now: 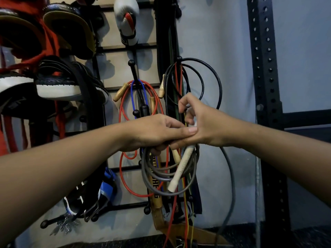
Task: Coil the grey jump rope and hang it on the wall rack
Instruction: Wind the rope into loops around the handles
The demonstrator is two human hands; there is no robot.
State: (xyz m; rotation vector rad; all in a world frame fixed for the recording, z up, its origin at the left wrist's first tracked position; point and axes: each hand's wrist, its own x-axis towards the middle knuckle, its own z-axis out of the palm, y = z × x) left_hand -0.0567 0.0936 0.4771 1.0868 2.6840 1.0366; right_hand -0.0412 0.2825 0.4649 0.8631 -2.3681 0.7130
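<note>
While the left hand [154, 133] grips the coiled grey jump rope [161, 176] hanging at its 6 o'clock, the right hand [202, 126] pinches the loose strand. The nearest free wall-rack peg [131, 62] stands at 12 o'clock, closer to the left hand.

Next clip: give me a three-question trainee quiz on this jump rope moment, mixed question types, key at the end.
1. True or false: the grey jump rope already hangs on the wall rack.
2. Which hand grips the top of the grey coils? A) left hand B) right hand C) neither
3. Fill in: the pale handle hangs in front of the coils, pointing ____.

Key
1. False: it is held in the hands, and a long loop trails uncoiled at the right.
2. A
3. Downward, slanting left.
</note>
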